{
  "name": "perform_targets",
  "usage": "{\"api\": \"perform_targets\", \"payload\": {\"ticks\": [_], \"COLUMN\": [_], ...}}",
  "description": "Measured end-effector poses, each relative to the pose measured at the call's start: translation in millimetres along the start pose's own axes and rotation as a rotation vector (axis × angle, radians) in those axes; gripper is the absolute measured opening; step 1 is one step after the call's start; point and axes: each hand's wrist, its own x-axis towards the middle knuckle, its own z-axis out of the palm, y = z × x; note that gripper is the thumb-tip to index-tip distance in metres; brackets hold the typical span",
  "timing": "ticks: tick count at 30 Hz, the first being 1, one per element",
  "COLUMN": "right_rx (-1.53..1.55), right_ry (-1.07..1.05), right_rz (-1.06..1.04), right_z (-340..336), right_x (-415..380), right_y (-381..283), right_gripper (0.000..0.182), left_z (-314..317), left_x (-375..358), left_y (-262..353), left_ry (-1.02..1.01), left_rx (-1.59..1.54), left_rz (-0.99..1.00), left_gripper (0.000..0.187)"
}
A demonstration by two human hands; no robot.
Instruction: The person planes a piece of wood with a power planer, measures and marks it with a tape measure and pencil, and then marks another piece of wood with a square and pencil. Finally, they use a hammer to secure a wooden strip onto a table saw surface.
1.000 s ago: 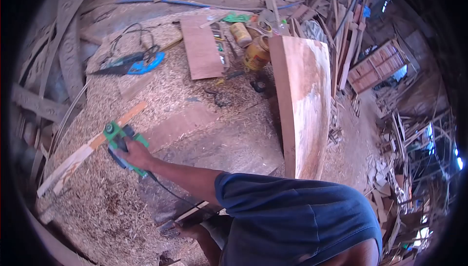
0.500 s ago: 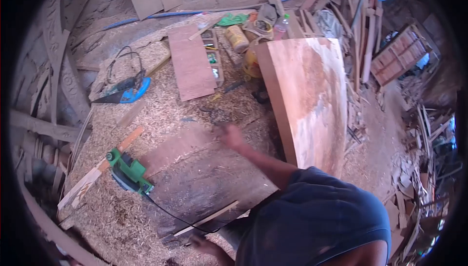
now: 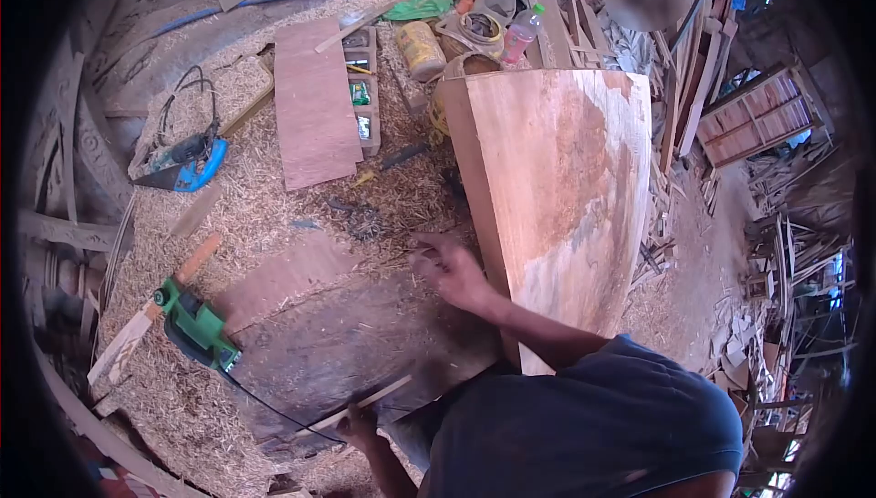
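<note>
My right hand [image 3: 452, 272] is open, fingers apart, above the workbench beside the large curved wooden slab [image 3: 547, 178]. Nothing is in it. Lower down, my left hand [image 3: 359, 423] is closed at the thin wooden strip [image 3: 388, 391] and the black cord [image 3: 269, 404] by the bench edge; its fingers are dim, so I cannot make out what they grip. The green power planer [image 3: 199, 326] that the cord runs to lies on wood shavings at the left. A reddish plywood piece [image 3: 290, 274] lies beyond the dark board [image 3: 328, 343] in front of me.
A blue-handled saw [image 3: 196, 169] and a plywood sheet [image 3: 315, 101] lie on the shavings. A compartment tray [image 3: 367, 146], a yellow can [image 3: 421, 51] and a bottle [image 3: 522, 34] stand behind. Scrap wood [image 3: 730, 334] covers the floor at the right.
My left hand has come up to the wooden strip and cord. My right hand has lifted a little and its fingers have spread. The whole view has shifted; the planer stays on the shavings.
</note>
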Motion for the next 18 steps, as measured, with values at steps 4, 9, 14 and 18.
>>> {"api": "perform_targets", "payload": {"ticks": [4,9,14,18], "right_rx": [-0.088,-0.368,-0.352,-0.516], "right_ry": [0.25,0.732,0.877,0.749], "right_rz": [0.047,0.192,-0.013,0.198], "right_z": [68.8,76.7,30.9,20.8], "right_x": [32.9,106.2,159.3,183.0], "right_y": [65.7,90.7,129.6,157.6], "right_gripper": [0.073,0.087,0.092,0.086], "left_z": [102.0,142.3,138.1,132.8], "left_x": [-100.5,-74.7,-33.8,-18.7], "left_y": [67.2,117.2,157.7,147.8], "left_ry": [-0.04,-0.31,-0.3,-0.236], "left_rx": [-0.169,0.64,1.18,1.109], "left_rz": [-0.069,0.652,1.037,1.145], "left_gripper": [0.048,0.043,0.051,0.049]}}
